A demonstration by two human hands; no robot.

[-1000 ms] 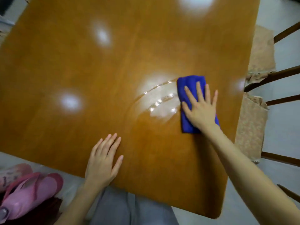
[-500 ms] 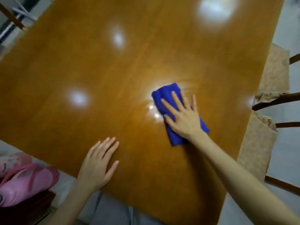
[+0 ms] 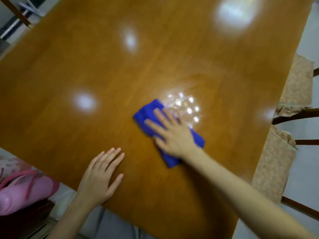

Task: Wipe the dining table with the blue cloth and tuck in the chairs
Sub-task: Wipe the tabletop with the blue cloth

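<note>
A glossy brown wooden dining table fills most of the view. The folded blue cloth lies on it right of centre, and my right hand presses flat on it with straight, spread fingers. A wet, shiny patch sits just right of the cloth's far end. My left hand rests flat on the table near its front edge, holding nothing. At the table's right side stand two chairs with beige cushions, one farther and one nearer.
A pink bag lies on a dark seat beside the table at the lower left. A wooden chair part shows at the top left corner. Pale floor lies to the right of the chairs.
My right hand has slid the blue cloth leftward and nearer across the table, leaving a wet shiny patch to its right. My left hand has stayed flat near the front edge.
</note>
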